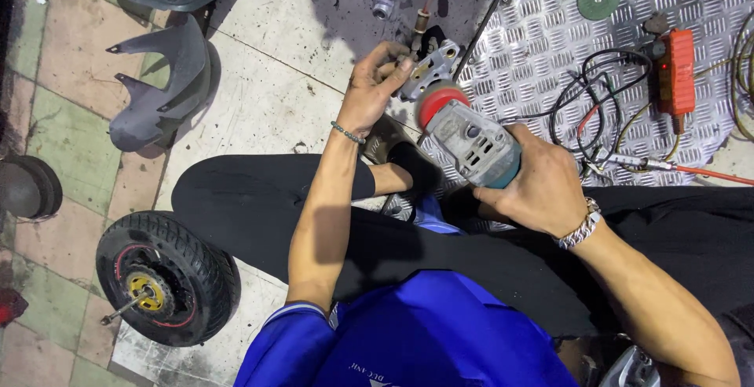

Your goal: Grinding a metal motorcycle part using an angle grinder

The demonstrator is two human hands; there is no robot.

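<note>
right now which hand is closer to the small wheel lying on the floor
Left. The left hand grips a metal bracket up ahead, on the same side as the small wheel. The right hand holds the angle grinder, farther across.

light: bright, overhead | glare: metal plate [550, 34] | shadows: soft | focus: sharp

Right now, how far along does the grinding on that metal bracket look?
Done: a small wheel and dark fender panels lie off to the side. In hand: the left hand holds the silver metal bracket, while the right hand grips the angle grinder, its red disc at the bracket's edge. Left: how much metal has come off cannot be told from this view.
</note>
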